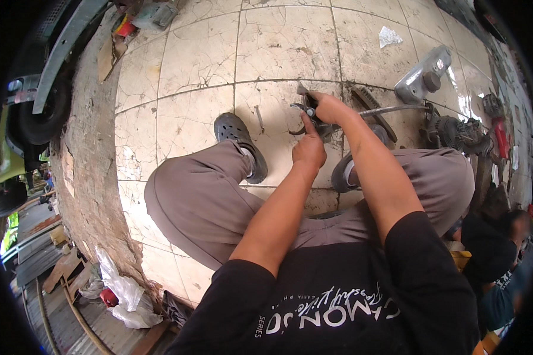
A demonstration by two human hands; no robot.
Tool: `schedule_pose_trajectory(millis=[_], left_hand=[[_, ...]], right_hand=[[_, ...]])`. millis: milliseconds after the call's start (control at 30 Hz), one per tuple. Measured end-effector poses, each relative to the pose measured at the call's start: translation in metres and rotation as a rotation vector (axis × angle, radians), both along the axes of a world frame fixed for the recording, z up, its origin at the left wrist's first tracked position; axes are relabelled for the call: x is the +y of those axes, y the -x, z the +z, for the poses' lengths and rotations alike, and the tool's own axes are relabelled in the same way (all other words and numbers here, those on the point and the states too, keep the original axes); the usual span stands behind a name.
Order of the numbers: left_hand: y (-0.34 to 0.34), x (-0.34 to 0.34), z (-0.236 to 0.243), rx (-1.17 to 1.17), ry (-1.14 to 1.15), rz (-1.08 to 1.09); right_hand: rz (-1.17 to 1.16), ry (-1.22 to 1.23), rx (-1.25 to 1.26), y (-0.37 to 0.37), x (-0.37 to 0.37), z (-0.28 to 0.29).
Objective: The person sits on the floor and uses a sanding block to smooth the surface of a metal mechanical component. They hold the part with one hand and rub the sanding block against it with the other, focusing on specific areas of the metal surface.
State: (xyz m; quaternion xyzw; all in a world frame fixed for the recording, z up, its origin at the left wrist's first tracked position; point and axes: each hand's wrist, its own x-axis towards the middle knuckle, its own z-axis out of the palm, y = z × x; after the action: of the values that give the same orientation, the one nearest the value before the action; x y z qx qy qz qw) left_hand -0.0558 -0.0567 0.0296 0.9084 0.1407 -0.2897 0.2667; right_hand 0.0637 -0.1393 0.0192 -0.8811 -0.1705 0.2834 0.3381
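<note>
The dark metal part (304, 110) is on the tiled floor's (198, 53) middle, between the 2 shoes (237, 129); the left hand (310, 149) has its index finger stretched to the part and its other fingers curled, though whether it grips cannot be told. The right hand (328, 109) is bent around the part's right side, its exact hold hidden. A wrench (259, 118) lies left, a brush (380, 121) right, and a metal cover (423, 77) farther right.
</note>
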Motion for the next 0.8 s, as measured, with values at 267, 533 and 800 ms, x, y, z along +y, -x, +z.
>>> schedule_pose_trajectory(millis=[267, 533, 800], left_hand=[[-0.001, -0.003, -0.003, -0.017, 0.015, 0.011], [-0.003, 0.002, 0.004, -0.018, 0.022, 0.018], [0.0, 0.003, 0.008, 0.025, 0.043, 0.021]], right_hand=[[0.011, 0.092, 0.021, -0.008, -0.01, 0.002], [0.069, -0.004, 0.148, -0.008, 0.002, 0.032], [0.062, 0.007, 0.067, -0.001, 0.005, 0.05]])
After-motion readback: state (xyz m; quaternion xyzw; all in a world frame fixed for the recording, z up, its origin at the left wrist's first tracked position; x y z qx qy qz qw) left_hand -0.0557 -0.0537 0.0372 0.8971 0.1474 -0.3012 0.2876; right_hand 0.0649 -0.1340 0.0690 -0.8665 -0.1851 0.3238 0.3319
